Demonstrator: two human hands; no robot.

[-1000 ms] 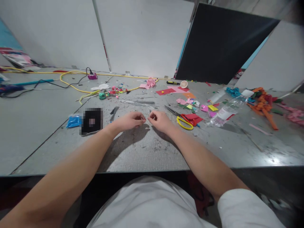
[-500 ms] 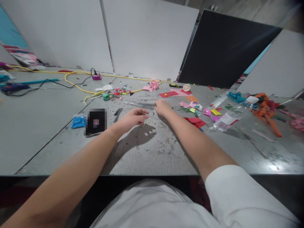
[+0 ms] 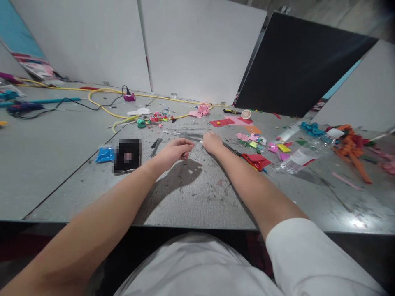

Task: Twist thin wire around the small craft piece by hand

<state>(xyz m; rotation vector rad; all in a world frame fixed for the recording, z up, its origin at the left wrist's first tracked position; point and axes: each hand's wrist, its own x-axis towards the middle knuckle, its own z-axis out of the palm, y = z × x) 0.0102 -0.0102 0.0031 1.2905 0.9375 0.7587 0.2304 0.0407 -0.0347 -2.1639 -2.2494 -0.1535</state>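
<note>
Over the table's middle my left hand (image 3: 176,153) hovers with thumb and curled fingers brought together in a pinch. Whatever is between them, if anything, is too small to make out. My right hand (image 3: 212,143) rests just right of it, fingers closed at a bundle of long thin grey wires (image 3: 182,135) that runs leftward from it; its fingertips are partly hidden. A small bundle of short dark strips (image 3: 156,147) lies behind my left wrist. Beside my right forearm is a tool with red handles (image 3: 251,161), its dark end pointing toward my right hand.
A black square item (image 3: 127,156), blurred out, and a blue packet (image 3: 104,154) lie left. Rightward are coloured scraps (image 3: 272,147), a clear plastic bottle (image 3: 298,159) on its side and orange crumpled strips (image 3: 352,144). A yellow cable (image 3: 163,98) crosses the back before white panels.
My left thumb and fingers have drawn closer together. My right hand stays at the wires, slightly more turned. The red-handled tool shows more clearly beside my forearm, and the whole view has shifted a little.
</note>
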